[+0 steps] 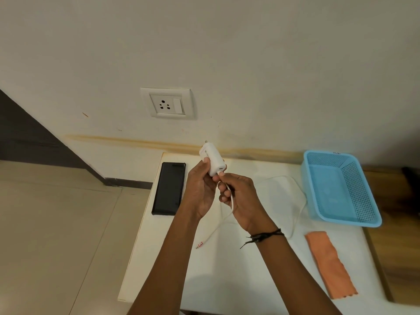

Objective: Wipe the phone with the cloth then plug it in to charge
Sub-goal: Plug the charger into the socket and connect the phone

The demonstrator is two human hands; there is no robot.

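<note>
My left hand (200, 189) grips a white charger adapter (212, 161) above the white table, its pins pointing up toward the wall. My right hand (238, 198) pinches the white cable (295, 214) at the end by the adapter's port; whether the plug is seated I cannot tell. The cable loops over the table and its free end (201, 244) lies near the front. A black phone (169, 188) lies flat, screen up, at the table's left edge. The folded orange cloth (329, 264) lies at the right front.
A white wall socket with a switch (168, 103) sits on the wall above the table. A blue plastic basket (341, 187) with nothing in it stands at the right back. The white table (159, 258) ends at the left over a beige floor.
</note>
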